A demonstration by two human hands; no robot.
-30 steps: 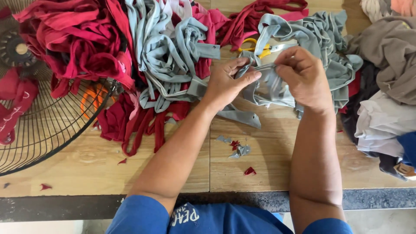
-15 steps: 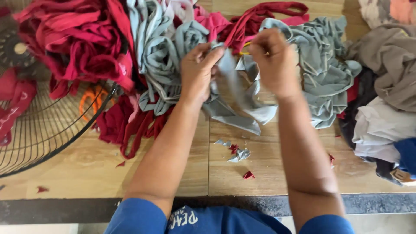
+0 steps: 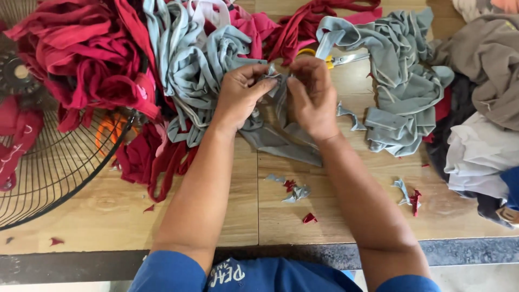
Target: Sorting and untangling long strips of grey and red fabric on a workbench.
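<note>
Hands (image 3: pixel 278 92) lower, grey strip (image 3: pixel 281 135) bunched.

Bare wooden table (image 3: pixel 216 216) lies open below the hands, dotted with fabric scraps (image 3: pixel 294 190), while heaped cloth strips (image 3: pixel 184 59) and a wire fan guard (image 3: pixel 48 167) crowd the far and left sides.
</note>
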